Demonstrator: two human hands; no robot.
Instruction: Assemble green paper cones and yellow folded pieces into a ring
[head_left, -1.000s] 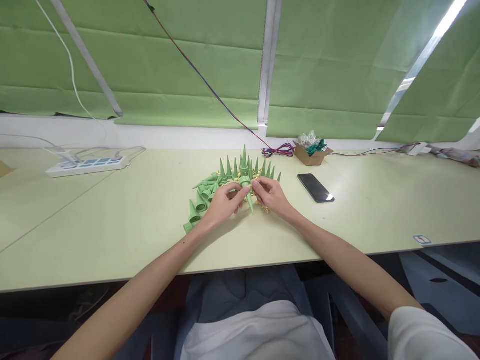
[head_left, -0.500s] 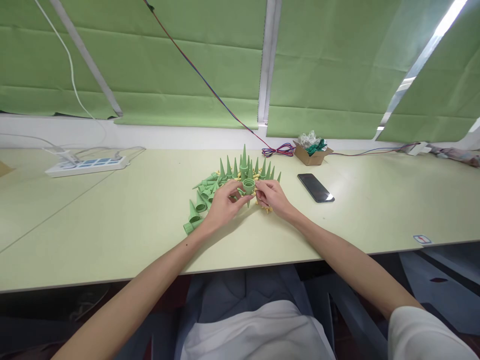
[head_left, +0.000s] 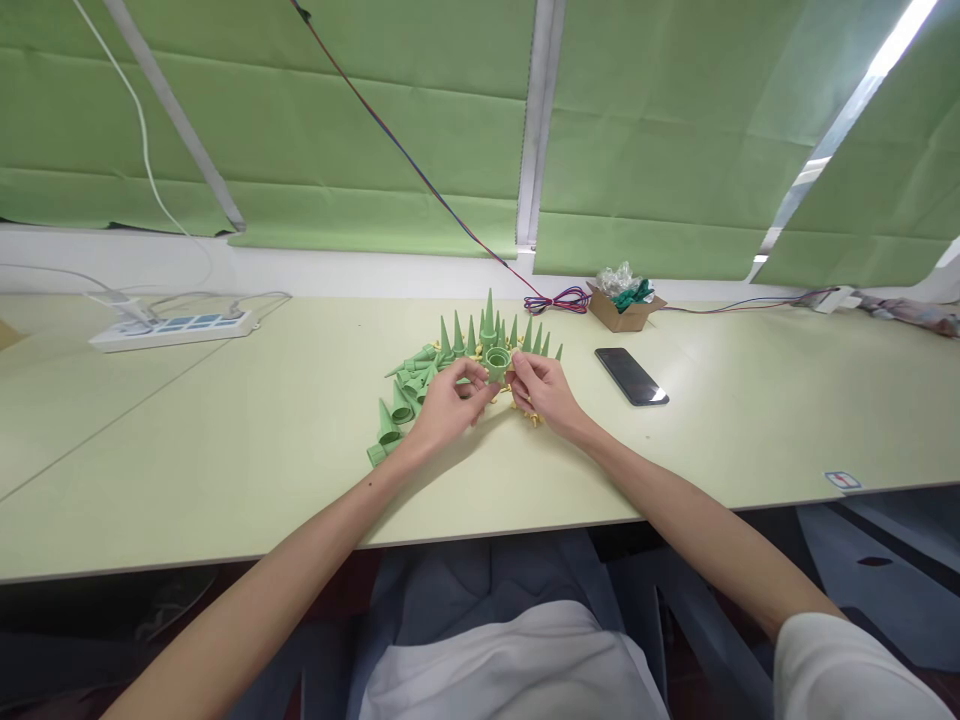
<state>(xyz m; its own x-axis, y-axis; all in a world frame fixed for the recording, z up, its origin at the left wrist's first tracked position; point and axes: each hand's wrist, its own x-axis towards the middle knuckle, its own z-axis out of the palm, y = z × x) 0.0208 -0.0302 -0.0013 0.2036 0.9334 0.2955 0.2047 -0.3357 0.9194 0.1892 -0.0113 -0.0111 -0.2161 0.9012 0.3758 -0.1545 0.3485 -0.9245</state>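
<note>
A green plastic plant watering spike [head_left: 497, 362] is between my hands, its round, hollow open end facing up toward me. Thumb and fingers of my left hand [head_left: 453, 402] grip it from the left side. At the right of its collar, my right hand [head_left: 546, 392] is closed in a pinch, with what looks like a small yellow piece mostly hidden by the fingertips. Behind and to the left lie more green spikes [head_left: 402, 403], some standing point up, others tipped over. Small yellow pieces [head_left: 534, 420] are scattered beneath and beside my right hand.
A black phone [head_left: 632, 376] lies to the right. Farther back stand a small cardboard box [head_left: 628, 315] with clear plastic and green material and a coiled red-blue cable [head_left: 556, 300]. A white power strip [head_left: 174, 332] is at the left. The table's front edge runs beneath my forearms.
The held spike has shifted and tilted slightly, its open end facing me more. My right fingertips have moved in close against its side. The things on the table have stayed put.
</note>
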